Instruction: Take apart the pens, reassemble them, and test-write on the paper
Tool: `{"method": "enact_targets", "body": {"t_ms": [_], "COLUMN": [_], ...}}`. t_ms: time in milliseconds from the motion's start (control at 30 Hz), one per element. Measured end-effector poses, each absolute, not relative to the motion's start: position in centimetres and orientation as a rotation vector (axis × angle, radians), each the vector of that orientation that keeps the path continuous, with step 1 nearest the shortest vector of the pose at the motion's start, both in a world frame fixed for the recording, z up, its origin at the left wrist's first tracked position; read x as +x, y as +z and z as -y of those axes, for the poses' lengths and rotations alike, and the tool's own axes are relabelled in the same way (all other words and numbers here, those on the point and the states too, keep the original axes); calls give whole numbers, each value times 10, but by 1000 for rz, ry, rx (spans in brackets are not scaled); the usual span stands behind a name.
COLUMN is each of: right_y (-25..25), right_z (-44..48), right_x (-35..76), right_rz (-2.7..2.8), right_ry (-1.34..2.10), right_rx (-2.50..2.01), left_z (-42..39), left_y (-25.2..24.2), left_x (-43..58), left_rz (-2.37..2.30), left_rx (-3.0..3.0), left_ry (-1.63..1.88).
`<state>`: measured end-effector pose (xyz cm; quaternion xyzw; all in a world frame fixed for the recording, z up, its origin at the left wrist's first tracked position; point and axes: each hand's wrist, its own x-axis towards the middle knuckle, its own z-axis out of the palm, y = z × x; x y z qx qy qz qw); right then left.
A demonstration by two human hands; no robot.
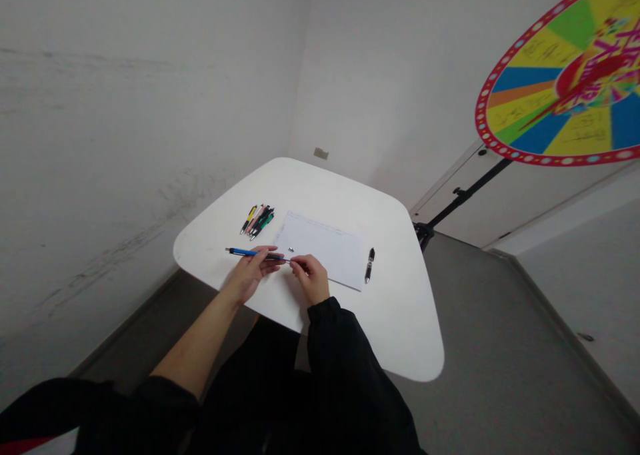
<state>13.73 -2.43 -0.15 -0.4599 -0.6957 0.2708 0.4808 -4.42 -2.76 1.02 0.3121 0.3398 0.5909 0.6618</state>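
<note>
A blue pen [245,252] lies nearly level in my left hand [253,275], its clicker end pointing left and the thumb resting over its barrel. From its right end a thin dark piece, like a refill, sticks out. My right hand [313,278] pinches at that thin piece with thumb and fingertips; the exact grip is too small to make out. On the paper [325,242] just above my hands sits a small silvery tip piece [291,249]. Both hands are over the near part of the white table [390,322].
A bunch of several pens [260,220] lies at the table's left. One black pen [369,266] lies right of the paper. Walls stand close on the left and behind. A colourful prize wheel [575,75] on a black stand [460,198] is at the right.
</note>
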Motion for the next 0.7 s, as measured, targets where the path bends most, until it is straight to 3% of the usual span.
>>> {"method": "enact_targets", "body": {"t_ms": [467,700], "right_y": [-3,-6], "right_z": [25,22], "right_x": [139,147], "right_rz": [1614,1561], "right_ry": [656,361], "right_rx": [-1177,-1263], "left_z": [26,23], "left_y": [8,4], "left_x": [-46,-48], "left_rz": [-750,-729], "left_rx": [628,579], "left_ry": [1409,1473]}}
